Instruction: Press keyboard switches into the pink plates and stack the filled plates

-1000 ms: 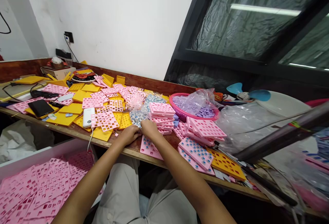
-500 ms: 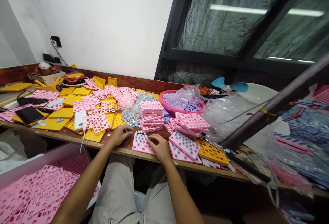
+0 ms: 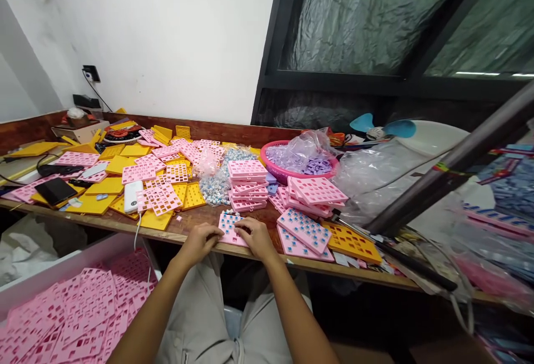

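A pink board [image 3: 227, 237] with square holes lies at the table's front edge, with small blue-and-white pieces in its upper rows. My left hand [image 3: 200, 243] has its thumb and fingers closed at the board's left edge. On the right side of the board, my right hand [image 3: 257, 237] bends thumb and forefinger together over the holes; anything between them is too small to make out. A few loose blue-and-white pieces [image 3: 232, 212] lie along the board's far edge. Behind them rests a clear bag of such pieces [image 3: 213, 187].
Stacked pink boards [image 3: 247, 186] stand behind my hands. Filled pink boards [image 3: 303, 230] and a yellow board [image 3: 354, 243] lie to the right. A pink basket [image 3: 267, 154] holds purple pieces. A slanted dark pole [image 3: 434, 177] crosses the right side. A white bin [image 3: 79, 261] of pink boards sits below left.
My left hand has moved right and toward me, reaching the board's left edge. My right hand stays over the board, its fingers shifted slightly. The camera view has tilted a little.
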A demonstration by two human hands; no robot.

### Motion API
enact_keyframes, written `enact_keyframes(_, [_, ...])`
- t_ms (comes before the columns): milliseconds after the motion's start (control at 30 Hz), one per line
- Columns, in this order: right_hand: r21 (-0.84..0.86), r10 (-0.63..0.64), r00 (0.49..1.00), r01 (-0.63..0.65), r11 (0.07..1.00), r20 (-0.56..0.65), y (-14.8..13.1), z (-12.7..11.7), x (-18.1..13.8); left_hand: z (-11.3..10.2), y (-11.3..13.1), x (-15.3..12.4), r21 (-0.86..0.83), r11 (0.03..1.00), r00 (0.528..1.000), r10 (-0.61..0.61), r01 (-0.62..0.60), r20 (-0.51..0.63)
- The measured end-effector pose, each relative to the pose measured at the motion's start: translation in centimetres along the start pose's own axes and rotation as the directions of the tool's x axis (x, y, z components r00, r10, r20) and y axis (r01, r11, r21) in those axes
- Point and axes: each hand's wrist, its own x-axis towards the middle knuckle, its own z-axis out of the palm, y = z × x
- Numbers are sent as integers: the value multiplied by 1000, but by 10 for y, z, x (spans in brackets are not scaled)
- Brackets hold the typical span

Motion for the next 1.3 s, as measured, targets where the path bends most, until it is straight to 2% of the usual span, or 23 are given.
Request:
enact_keyframes(167, [-165, -108, 994, 105, 981, -6, 0, 5, -5, 5, 8, -4, 220, 970, 995, 103, -102, 9])
enact_keyframes(333, [-309, -167, 984, 179, 934, 65, -17, 2, -13, 13, 8, -16, 401, 903, 984, 178, -154, -23])
enact_keyframes(567, [-504, -82, 992, 117, 856, 92, -30, 3, -25, 22, -5, -28, 480, 840, 957, 292, -252, -7])
enact_keyframes(667, [-506, -79, 990, 127, 853, 115, -30, 2, -28, 24, -9, -29, 466, 843, 948, 318, -268, -32])
enact_keyframes(800, [-492, -67, 995, 98, 865, 80, -31, 2, -29, 28, -8, -30, 434, 862, 939, 331, -261, -92])
enact_keyframes(967, [-485, -51, 997, 72, 871, 56, -30, 5, -29, 25, 3, -31, 480, 829, 938, 344, -287, -32])
enact_keyframes(1100, [-468, -52, 998, 65, 881, 41, -29, 6, -29, 6, 5, -10, 390, 885, 965, 259, -252, 37])
enact_keyframes(1200, [-453, -60, 998, 64, 889, 23, -29, 6, -29, -9, -9, 29, 329, 934, 985, 165, -142, -43])
enact_keyframes(1300, [-436, -71, 997, 67, 897, 8, -28, 5, -30, -14, -35, 74, 352, 936, 993, 41, 0, -108])
